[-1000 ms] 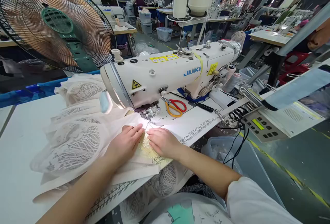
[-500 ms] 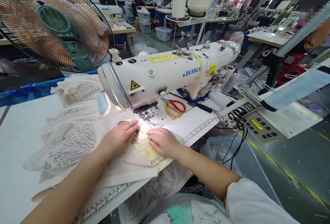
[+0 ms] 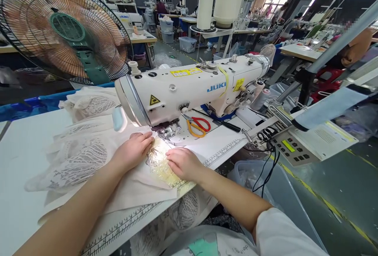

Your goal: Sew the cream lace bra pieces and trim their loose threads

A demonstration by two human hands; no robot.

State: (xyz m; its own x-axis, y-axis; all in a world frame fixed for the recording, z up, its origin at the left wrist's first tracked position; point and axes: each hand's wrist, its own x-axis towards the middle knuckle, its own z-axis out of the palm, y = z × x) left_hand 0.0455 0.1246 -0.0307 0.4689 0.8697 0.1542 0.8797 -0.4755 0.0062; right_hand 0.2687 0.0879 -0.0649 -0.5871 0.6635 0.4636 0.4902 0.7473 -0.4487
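Note:
My left hand lies with its fingers stretched over pale beige fabric, just left of the presser foot of a white JUKI sewing machine. A shiny, pale yellow lace piece lies between my two hands, lit brightly below the needle area. My right hand has its fingers together at the right edge of that lace, thumb tucked underneath, and pinches it. Fabric leads up under the machine head, where the foot is partly hidden. Small scissors with red and orange handles rest on the machine bed.
Lace-patterned fabric pieces are heaped at the left of the table. A large fan stands behind them. A control panel hangs at the right, above a clear plastic bin. A ruler strip runs along the table's front edge.
My left hand has shifted slightly left, away from my right hand, and more of the yellow lace shows between them. The camera view has tilted up a little.

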